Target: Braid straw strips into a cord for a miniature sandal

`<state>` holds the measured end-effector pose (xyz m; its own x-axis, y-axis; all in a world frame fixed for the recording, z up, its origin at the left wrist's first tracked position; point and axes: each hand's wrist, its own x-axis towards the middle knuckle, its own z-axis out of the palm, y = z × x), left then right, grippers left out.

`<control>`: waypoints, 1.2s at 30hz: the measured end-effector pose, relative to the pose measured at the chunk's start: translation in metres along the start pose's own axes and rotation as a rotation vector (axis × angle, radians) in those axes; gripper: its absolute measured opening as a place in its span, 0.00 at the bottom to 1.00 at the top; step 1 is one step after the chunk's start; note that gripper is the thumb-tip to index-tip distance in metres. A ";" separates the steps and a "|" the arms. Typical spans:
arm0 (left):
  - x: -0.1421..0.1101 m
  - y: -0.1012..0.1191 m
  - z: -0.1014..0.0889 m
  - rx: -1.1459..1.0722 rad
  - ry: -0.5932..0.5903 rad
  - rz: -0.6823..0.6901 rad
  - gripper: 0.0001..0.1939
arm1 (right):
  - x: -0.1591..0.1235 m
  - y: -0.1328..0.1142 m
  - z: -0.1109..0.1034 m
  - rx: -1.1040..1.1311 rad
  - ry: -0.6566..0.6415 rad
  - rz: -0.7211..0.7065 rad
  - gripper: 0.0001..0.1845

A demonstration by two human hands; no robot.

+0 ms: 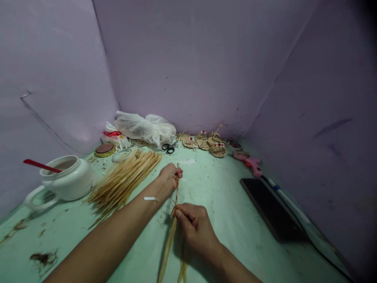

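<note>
My left hand (169, 179) is closed in a pinch on the far end of a twisted straw strand (176, 192) held above the green table (224, 200). My right hand (194, 226) is closed on the same strand nearer to me, fingers pinched where the twist ends. Below my right hand the loose flat straw ends (169, 247) hang down toward the bottom of the view. A small white scrap sticks to my left wrist.
A bundle of straw strips (123, 181) lies left of my hands. A white pot (66, 181) holds a red stick. At the back are a plastic bag (145, 127), scissors (168, 147), woven straw pieces (206, 142), a pink glue gun (250, 162) and a dark board (271, 208).
</note>
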<state>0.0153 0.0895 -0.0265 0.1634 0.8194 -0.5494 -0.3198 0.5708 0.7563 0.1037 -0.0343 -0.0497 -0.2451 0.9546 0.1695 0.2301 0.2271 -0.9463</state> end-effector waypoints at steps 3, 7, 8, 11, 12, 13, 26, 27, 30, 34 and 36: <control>-0.010 0.004 -0.002 0.072 0.074 0.082 0.05 | 0.005 0.003 -0.001 0.240 0.107 0.189 0.12; -0.047 0.001 -0.012 0.379 0.130 0.268 0.10 | 0.012 0.009 -0.007 0.493 0.166 0.378 0.12; -0.057 -0.001 -0.015 0.455 0.094 0.224 0.10 | 0.013 0.010 -0.008 0.522 0.155 0.391 0.12; -0.083 -0.013 -0.021 0.595 -0.119 0.044 0.09 | 0.014 0.013 -0.009 0.539 0.114 0.361 0.14; -0.088 -0.016 -0.021 0.606 -0.163 0.024 0.08 | 0.013 0.013 -0.009 0.525 0.096 0.343 0.14; -0.090 -0.019 -0.022 0.602 -0.191 0.018 0.07 | 0.013 0.012 -0.009 0.508 0.081 0.331 0.14; -0.068 -0.026 -0.043 0.313 -0.436 -0.164 0.05 | 0.012 0.007 -0.010 0.519 0.056 0.383 0.14; -0.069 -0.027 -0.042 0.330 -0.427 -0.147 0.05 | 0.012 0.007 -0.010 0.529 0.060 0.382 0.14; -0.073 -0.028 -0.037 0.387 -0.373 -0.123 0.07 | 0.011 0.005 -0.010 0.564 0.057 0.407 0.14; -0.078 -0.028 -0.033 0.474 -0.341 -0.094 0.13 | 0.010 0.000 -0.011 0.666 -0.001 0.433 0.13; -0.078 -0.028 -0.034 0.507 -0.349 -0.075 0.13 | 0.010 -0.002 -0.012 0.705 -0.024 0.426 0.12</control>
<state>-0.0204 0.0079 -0.0170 0.4915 0.6958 -0.5238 0.1739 0.5109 0.8419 0.1116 -0.0228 -0.0429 -0.2923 0.9254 -0.2415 -0.3360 -0.3357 -0.8800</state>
